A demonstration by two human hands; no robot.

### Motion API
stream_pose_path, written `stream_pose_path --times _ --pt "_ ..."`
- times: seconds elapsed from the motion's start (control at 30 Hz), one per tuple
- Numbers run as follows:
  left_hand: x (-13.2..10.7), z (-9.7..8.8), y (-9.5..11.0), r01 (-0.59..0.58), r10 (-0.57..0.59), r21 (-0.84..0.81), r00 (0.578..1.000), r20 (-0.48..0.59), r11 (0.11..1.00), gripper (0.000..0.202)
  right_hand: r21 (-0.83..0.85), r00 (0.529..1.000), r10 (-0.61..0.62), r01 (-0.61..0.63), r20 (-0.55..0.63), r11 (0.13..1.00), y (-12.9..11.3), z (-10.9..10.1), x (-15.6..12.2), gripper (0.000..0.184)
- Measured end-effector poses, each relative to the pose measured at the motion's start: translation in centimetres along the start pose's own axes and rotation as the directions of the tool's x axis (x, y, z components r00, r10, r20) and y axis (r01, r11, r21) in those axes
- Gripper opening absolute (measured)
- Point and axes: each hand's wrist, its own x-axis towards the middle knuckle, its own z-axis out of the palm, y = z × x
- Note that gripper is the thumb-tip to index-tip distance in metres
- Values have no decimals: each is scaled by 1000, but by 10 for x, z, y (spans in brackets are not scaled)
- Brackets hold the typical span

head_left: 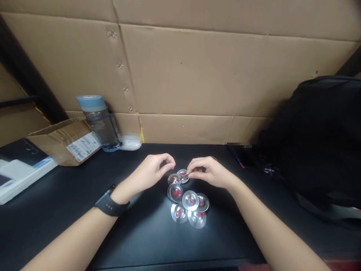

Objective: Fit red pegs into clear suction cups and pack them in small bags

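Note:
Several small round shiny metal dishes with red marks in their middles lie in a loose cluster on the black tabletop, some overlapping. Among them are a dish (190, 200) near the middle and a dish (178, 213) at the front left. My right hand (210, 171) pinches a thin silver metal piece (184, 177) over the far dishes; its exact kind is unclear. My left hand (153, 171) is just left of a far dish (174, 180), thumb and forefinger drawn together, with nothing visible between them. A dark watch (111, 203) is on my left wrist.
A cardboard wall (208, 82) closes off the back. At left stand a blue-lidded bottle (101, 124), an open brown paper bag (62, 141) and a white box (25, 180). Beside the bottle lies a clear plastic bundle (131, 142). A black backpack (321, 143) fills the right side.

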Motion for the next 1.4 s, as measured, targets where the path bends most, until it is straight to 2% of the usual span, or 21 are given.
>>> stream_pose_path --times 0.07,0.17,0.27,0.37,0.47,0.57,0.67,0.73,0.8,0.97,1.07,1.17,1.4 --pt "0 -2 0 -1 4 -92 999 34 996 24 26 1000 7 -7 -19 1000 2 -2 0 26" --pt "-2 2 5 -60 90 -218 988 129 974 19 65 1000 -22 22 -12 998 3 -1 0 24" --pt "-3 7 11 -119 161 -233 972 171 965 16 83 999 -46 46 -5 995 2 1 0 23" --pt "-3 6 10 -160 175 -120 977 123 980 16 107 999 -32 30 17 994 0 2 0 24" --pt "-2 -4 -2 -162 161 31 987 25 986 13 100 999 29 -32 28 995 1 -2 -2 26" --pt "0 -19 -27 -107 118 150 991 -69 983 15 62 986 137 -131 -100 989 9 -14 -4 29" --pt "-1 -34 -55 -34 68 233 988 -142 972 15 54 917 282 -278 -284 959 28 -34 -9 30" --pt "-2 -41 -69 27 12 228 986 -166 973 16 47 842 392 -404 -371 913 44 -47 -14 30" --pt "-3 -44 -78 63 -33 192 987 -157 979 20 11 792 431 -473 -432 881 61 -58 -20 31" --pt "-4 -39 -93 68 -59 130 996 -71 989 26 -4 744 492 -553 -452 833 91 -68 -29 26" --pt "-4 -36 -100 83 -78 120 996 -43 989 24 -76 754 486 -571 -441 817 101 -69 -31 23" --pt "-5 -36 -103 92 -89 101 996 -28 991 22 -229 792 413 -550 -450 804 107 -69 -31 22" --pt "-6 -35 -101 85 -79 137 996 -45 987 29 -394 838 329 -505 -435 768 111 -65 -29 21"
